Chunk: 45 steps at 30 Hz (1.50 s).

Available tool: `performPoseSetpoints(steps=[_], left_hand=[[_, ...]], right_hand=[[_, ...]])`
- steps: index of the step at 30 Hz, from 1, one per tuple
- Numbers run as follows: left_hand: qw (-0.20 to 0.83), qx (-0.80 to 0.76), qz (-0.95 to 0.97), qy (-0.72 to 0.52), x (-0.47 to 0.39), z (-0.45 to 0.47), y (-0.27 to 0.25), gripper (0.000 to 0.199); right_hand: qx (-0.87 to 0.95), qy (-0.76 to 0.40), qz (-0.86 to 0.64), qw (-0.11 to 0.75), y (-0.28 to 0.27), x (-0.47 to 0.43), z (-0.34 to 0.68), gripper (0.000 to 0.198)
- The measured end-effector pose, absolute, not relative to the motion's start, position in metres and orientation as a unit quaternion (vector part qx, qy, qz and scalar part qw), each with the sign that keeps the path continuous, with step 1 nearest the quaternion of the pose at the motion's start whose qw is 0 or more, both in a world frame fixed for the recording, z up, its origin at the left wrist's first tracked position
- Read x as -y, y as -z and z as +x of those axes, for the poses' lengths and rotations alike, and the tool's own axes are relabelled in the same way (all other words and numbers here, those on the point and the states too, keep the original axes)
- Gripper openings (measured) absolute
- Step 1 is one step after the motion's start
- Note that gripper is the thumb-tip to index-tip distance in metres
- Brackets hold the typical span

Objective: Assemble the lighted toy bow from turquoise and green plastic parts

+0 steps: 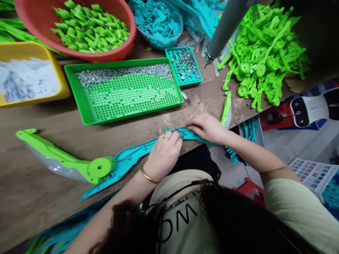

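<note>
A long, curved blue plastic shell (132,151) lies along the table's front edge, its hollow side up, with thin wires running inside. A green limb with a round hub (99,168) and a clear underside joins its left end; together they look like part of a toy bow. My left hand (167,150), wearing a ring and a bracelet, is closed over the shell's middle, fingertips by the wires. Just to the right, my right hand (208,127) has its fingers bent onto the same shell. What the fingertips pinch is partly hidden. Behind my right wrist stands another green limb (226,110).
A green tray (87,114) of small screws and a blue tray (196,80) of metal pieces lie beyond my hands. Behind them are a red basin (111,56), a yellow bin (62,83) and a blue-filled bowl (180,26). A hanging screwdriver (225,28) adjoins piled green parts (262,60).
</note>
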State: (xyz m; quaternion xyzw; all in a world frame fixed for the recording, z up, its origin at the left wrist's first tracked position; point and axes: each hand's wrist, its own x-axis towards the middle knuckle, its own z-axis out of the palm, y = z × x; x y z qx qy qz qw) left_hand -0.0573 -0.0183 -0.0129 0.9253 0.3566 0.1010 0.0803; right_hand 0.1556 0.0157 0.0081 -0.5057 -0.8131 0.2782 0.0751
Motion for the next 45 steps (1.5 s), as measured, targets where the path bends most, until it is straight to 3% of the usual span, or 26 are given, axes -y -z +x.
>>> performPoseSetpoints(steps=[8, 15, 21, 26, 29, 39, 45], left_hand=[[0.153, -0.38, 0.907, -0.094, 0.008, -0.054, 0.014, 0.027], [0.237, -0.417, 0.867, -0.133, 0.006, -0.053, 0.014, 0.025], [0.243, -0.402, 0.868, -0.16, 0.007, -0.057, 0.02, 0.03], [0.195, -0.382, 0.892, -0.142, 0.007, -0.057, 0.019, 0.029], [0.158, -0.367, 0.907, -0.133, 0.007, -0.056, 0.018, 0.028], [0.144, -0.385, 0.899, -0.155, 0.01, -0.052, 0.019, 0.027], [0.163, -0.396, 0.889, -0.165, 0.011, -0.051, 0.021, 0.027]], right_hand=[[0.807, -0.218, -0.536, 0.116, 0.011, 0.001, 0.147, 0.019], [0.796, -0.189, -0.569, 0.085, 0.008, 0.001, 0.137, 0.018], [0.79, -0.189, -0.578, 0.076, 0.008, 0.0, 0.129, 0.018], [0.714, -0.332, -0.583, 0.201, -0.007, 0.001, 0.151, 0.016], [0.657, -0.354, -0.616, 0.252, -0.016, 0.004, 0.17, 0.016], [0.74, -0.303, -0.589, 0.113, -0.008, 0.007, 0.164, 0.014], [0.744, -0.331, -0.567, 0.128, -0.006, 0.008, 0.16, 0.009]])
